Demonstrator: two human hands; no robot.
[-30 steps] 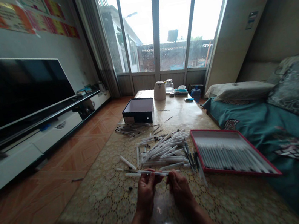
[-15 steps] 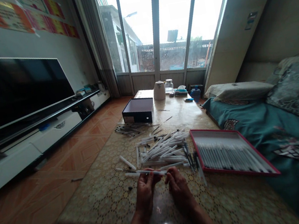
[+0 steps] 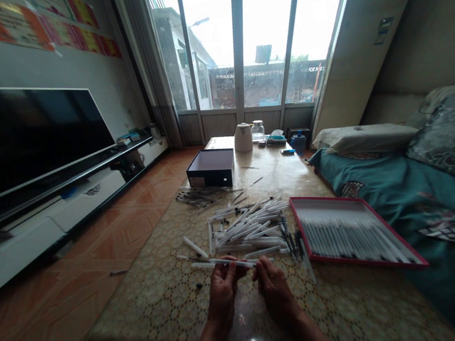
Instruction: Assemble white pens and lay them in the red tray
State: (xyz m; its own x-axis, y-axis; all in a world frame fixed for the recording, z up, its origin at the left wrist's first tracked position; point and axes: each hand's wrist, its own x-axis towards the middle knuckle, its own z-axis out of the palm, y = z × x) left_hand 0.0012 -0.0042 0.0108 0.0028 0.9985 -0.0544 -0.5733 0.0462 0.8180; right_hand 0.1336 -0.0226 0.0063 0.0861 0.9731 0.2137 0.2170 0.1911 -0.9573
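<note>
Patterned covering with a glossy sheen spreads over the long table (image 3: 146, 312), its near end bare. Just above it, the left hand (image 3: 224, 284) has thumb and fingers closed on a slim white pen barrel (image 3: 243, 263), while the right hand (image 3: 273, 282) pinches near its right end. It looks light and stiff, probably smooth enough to slip or roll, and thin plastic might crack if bent; mid-barrel suits a steady hold, the tip a fingertip pinch. Just beyond lies a loose pile of white tubes (image 3: 255, 229), with a red-rimmed tray (image 3: 330, 209) of pens to the right. Farther, left, sits a dark box (image 3: 211, 179); a kettle (image 3: 242, 139) stands past it.
</note>
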